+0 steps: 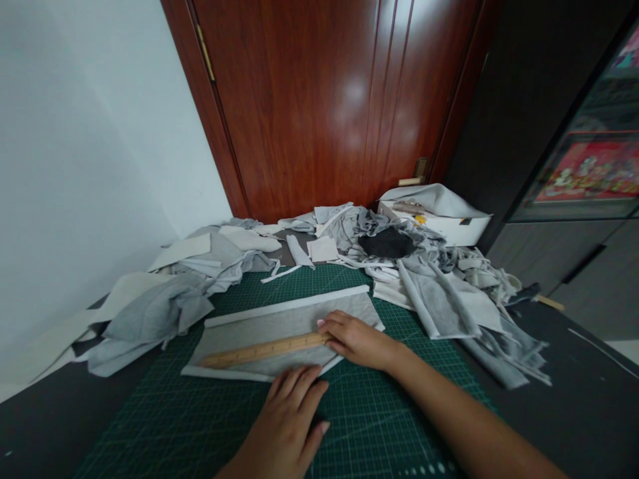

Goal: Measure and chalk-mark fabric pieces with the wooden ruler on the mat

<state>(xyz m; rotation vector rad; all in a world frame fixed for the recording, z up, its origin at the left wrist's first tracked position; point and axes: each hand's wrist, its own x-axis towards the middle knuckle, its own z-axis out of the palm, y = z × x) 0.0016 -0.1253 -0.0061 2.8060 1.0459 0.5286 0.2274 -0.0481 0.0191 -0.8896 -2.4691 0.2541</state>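
A grey piece of fabric (294,316) with white folded edges lies flat on the green cutting mat (379,419). Across it, slightly slanted, runs a wooden ruler (269,348). My right hand (355,340) has its thumb and fingers closed about the ruler's right end, which they partly hide. Near the fabric's front edge is my left hand (290,419), its fingers stretched out and the thumb apart. Its fingertips meet the white edge; whether they press on it I cannot tell.
Heaped grey and white cloth (154,309) lies to the left, with more scraps (439,299) at the right. A white box (462,229) with fabric over it stands at the back right. Behind the dark table (574,399) is a reddish wooden door (309,106).
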